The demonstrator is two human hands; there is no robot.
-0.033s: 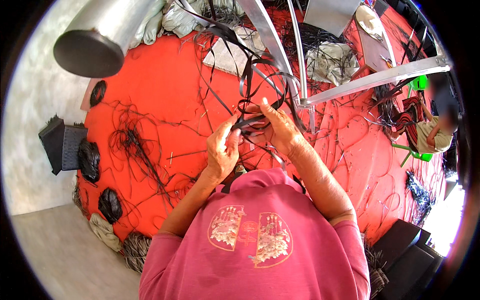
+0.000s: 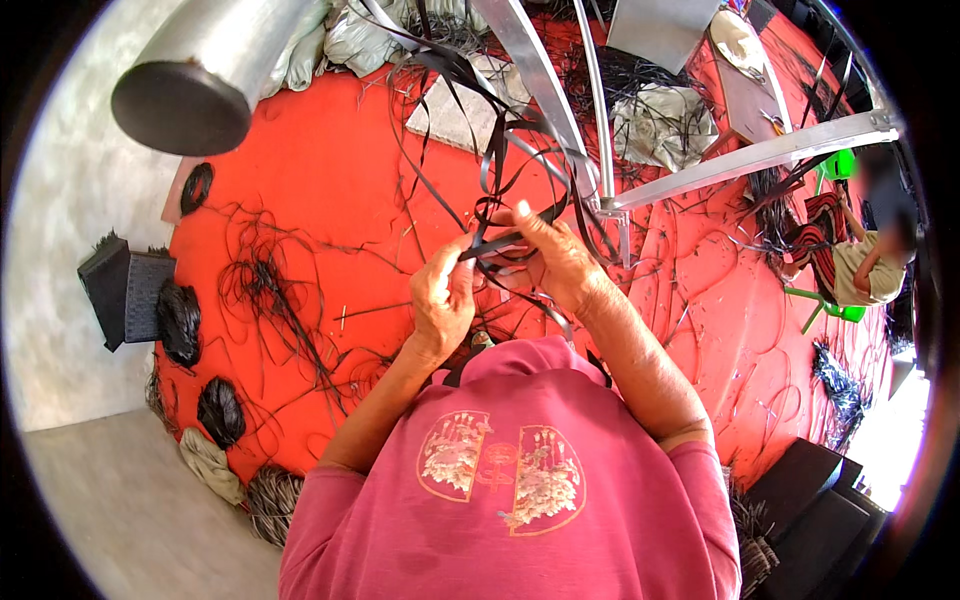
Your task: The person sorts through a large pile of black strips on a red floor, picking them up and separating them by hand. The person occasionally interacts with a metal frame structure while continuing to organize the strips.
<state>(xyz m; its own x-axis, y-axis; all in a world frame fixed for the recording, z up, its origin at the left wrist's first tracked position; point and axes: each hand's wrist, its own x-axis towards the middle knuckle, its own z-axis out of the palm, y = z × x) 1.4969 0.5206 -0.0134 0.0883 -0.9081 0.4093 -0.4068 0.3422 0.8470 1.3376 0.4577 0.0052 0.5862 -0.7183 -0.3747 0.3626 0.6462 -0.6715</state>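
1. Pinching narrowly, the left hand [image 2: 443,305] holds the black strips [image 2: 490,246] between thumb and fingers, perhaps so that they do not slip.
2. The right hand [image 2: 568,265] is just opposite, with strips passing at its raised digit; its lower fingers are partly hidden, so one cannot tell how closed this grip is.
3. The strips lie between both hands, in front of the chest, probably because there the eyes can follow them. Their loops rise near the metal frame [image 2: 745,163], above the red floor [image 2: 330,150].
4. Compared with the earlier frame, the left thumb seems nearer to its fingers, and the right hand's raised tip is slightly lower and more to the left. The loops look almost the same.
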